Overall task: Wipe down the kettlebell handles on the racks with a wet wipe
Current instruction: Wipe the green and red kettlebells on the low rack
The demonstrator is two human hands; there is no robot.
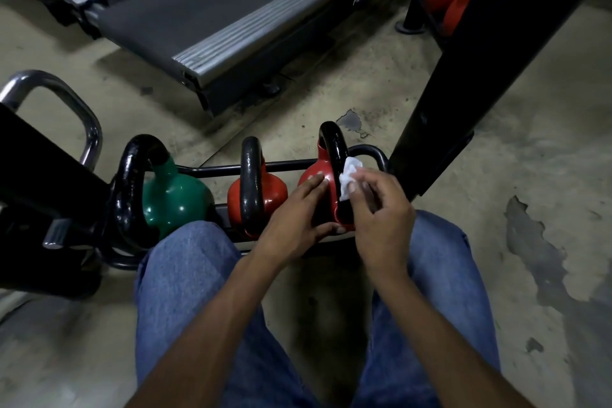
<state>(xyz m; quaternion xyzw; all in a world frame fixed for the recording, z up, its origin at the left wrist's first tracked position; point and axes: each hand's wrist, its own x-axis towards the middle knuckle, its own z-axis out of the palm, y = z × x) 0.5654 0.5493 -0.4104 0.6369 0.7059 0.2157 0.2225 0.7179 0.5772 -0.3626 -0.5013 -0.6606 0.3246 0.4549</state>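
The right hand (381,219) pinches a wet wipe (349,175) against the handle (332,149) of the red kettlebell (311,177). The left hand (294,222) presses straight fingers on its body.

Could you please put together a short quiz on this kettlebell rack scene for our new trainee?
1. True or false: the wet wipe is in the left hand.
2. How many kettlebells stand on the low rack in front of the knees? A. two B. three C. four
3. Fill in: the wipe lies against the black handle of the ____ kettlebell in the row.

Key
1. False: the right hand pinches it, while the left hand rests on that kettlebell's red body.
2. B
3. rightmost
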